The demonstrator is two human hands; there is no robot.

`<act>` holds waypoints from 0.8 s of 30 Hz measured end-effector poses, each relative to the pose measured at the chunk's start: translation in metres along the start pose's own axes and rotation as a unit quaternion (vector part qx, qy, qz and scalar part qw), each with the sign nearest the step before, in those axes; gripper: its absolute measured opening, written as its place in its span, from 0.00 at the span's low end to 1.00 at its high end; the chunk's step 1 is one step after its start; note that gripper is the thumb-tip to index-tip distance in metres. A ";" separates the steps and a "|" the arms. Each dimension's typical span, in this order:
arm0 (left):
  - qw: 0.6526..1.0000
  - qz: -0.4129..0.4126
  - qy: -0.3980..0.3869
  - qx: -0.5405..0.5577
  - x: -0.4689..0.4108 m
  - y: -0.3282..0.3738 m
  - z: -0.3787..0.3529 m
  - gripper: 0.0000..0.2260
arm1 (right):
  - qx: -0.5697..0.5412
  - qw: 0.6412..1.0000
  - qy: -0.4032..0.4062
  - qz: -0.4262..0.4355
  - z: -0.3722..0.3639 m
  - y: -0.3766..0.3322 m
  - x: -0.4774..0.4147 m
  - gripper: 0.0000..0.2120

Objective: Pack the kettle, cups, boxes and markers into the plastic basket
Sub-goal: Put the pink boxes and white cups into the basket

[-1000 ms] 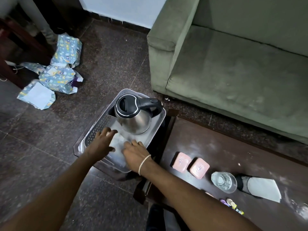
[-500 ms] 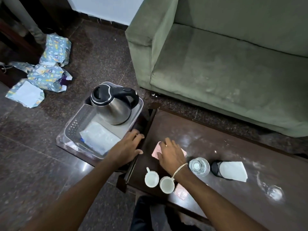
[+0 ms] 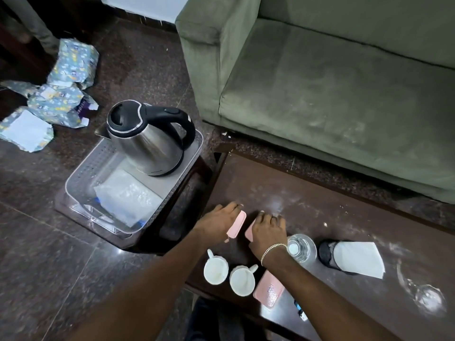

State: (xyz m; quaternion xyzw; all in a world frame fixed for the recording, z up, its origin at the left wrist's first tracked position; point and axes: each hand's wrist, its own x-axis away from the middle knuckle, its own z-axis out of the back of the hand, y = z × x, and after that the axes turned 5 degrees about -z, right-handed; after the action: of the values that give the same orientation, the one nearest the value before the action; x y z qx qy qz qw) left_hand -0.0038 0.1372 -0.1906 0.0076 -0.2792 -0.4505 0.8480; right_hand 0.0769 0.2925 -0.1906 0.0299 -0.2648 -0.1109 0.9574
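The steel kettle (image 3: 147,141) with a black lid and handle stands at the far end of the clear plastic basket (image 3: 81,173), with a white packet (image 3: 128,198) lying in front of it. On the dark table (image 3: 320,205), my left hand (image 3: 219,221) grips one pink box (image 3: 237,223) and my right hand (image 3: 268,230) rests on a second pink box (image 3: 250,233), mostly hidden. Two white cups (image 3: 215,268) (image 3: 242,279) stand near the table's front edge, beside a third pink box (image 3: 269,290). A marker tip (image 3: 301,312) shows at the edge.
A water bottle (image 3: 301,247), a black mesh holder with white paper (image 3: 349,257) and an upturned glass (image 3: 428,296) sit on the table's right part. A green sofa (image 3: 332,94) is behind. Wrapped packages (image 3: 59,94) lie on the floor at left. The basket rests on a brown stool (image 3: 147,242).
Both hands left the basket and moved right to the table. My left hand has closed on a pink box; my right hand stays on the other.
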 end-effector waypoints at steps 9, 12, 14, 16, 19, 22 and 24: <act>0.998 -0.014 0.065 0.015 0.031 -0.005 0.007 0.34 | -0.041 0.998 0.036 0.012 0.018 -0.007 0.018 0.44; 0.990 -0.033 0.120 0.065 0.075 -0.021 0.042 0.36 | -0.082 0.993 0.086 0.018 0.053 -0.026 0.038 0.46; 0.985 -0.019 0.138 0.104 0.113 -0.044 0.072 0.38 | -0.103 0.987 0.119 0.028 0.084 -0.049 0.050 0.48; 0.983 0.012 0.142 0.117 0.148 -0.073 0.093 0.41 | -0.132 0.980 0.139 0.044 0.108 -0.072 0.059 0.49; 0.984 0.069 0.137 0.091 0.197 -0.125 0.115 0.44 | -0.172 0.967 0.169 0.084 0.140 -0.117 0.062 0.48; 0.986 0.082 0.119 0.085 0.222 -0.166 0.122 0.44 | -0.207 0.956 0.166 0.126 0.156 -0.163 0.055 0.45; 0.988 0.088 0.100 0.082 0.229 -0.187 0.117 0.44 | -0.218 0.952 0.158 0.144 0.157 -0.190 0.045 0.45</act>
State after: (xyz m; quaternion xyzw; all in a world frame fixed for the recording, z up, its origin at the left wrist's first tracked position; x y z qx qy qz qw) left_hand -0.1015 -0.1221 -0.0343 0.0969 -0.2287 -0.3467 0.9045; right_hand -0.0038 0.0970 -0.0552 -0.2008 -0.0813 -0.0212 0.9760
